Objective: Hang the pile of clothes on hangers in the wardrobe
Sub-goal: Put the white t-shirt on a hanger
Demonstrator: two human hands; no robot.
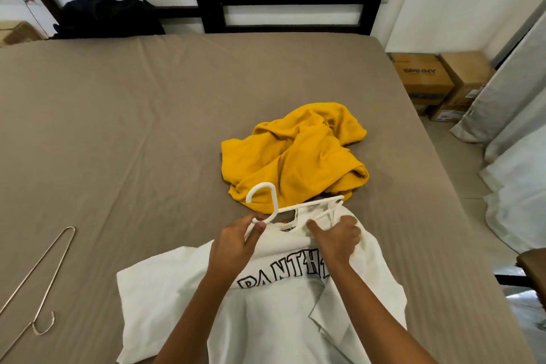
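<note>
From the head view, a white T-shirt (266, 304) lies flat on the bed (133, 127), its collar toward the headboard. The left hand (233, 248) pinches the neck of a white plastic hanger (267, 201) at the collar. The right hand (336, 238), its grip pressed together, bunches the shirt's shoulder over the hanger's arm. A yellow garment (298, 154) lies crumpled just beyond; a metal hanger (41, 281) rests well apart at left.

Clearance on the bed (147, 127)

Open sheet across the left and far half; metal wire hanger (38, 284) lies at the near-left edge. Crumpled yellow garment (295, 154) touches the white plastic hanger (274, 207) beyond the white T-shirt (266, 319). Black clothing (106, 18) blocks the headboard corner.
</note>
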